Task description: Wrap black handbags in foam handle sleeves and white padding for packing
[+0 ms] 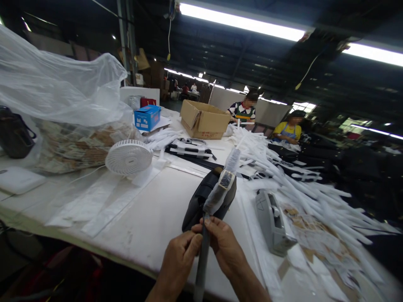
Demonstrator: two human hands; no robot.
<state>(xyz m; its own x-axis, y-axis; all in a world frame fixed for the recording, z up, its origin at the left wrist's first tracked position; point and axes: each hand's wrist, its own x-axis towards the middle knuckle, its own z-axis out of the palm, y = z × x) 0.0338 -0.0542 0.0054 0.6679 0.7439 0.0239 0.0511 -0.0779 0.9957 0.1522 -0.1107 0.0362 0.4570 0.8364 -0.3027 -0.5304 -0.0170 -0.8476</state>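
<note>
While both hands close on a grey strap (201,268) at the edge of a white work table (147,222), the left hand (179,262) curls around it from one side and the right hand (225,247) pinches it from the other. Above them, a clear plastic sleeve (220,188) covers the strap's upper length, over a black pouch (209,201) lying on the table. To the right sit a grey tape dispenser (273,222) and a heap of white straps (302,184). To the left stand a small white fan (128,157) and a large plastic bag (59,84). Farther along are a blue box (147,117) and an open cardboard box (203,119). Beyond, a co-worker in a striped shirt (242,113) and another in a yellow shirt (288,131) work at the table.
</note>
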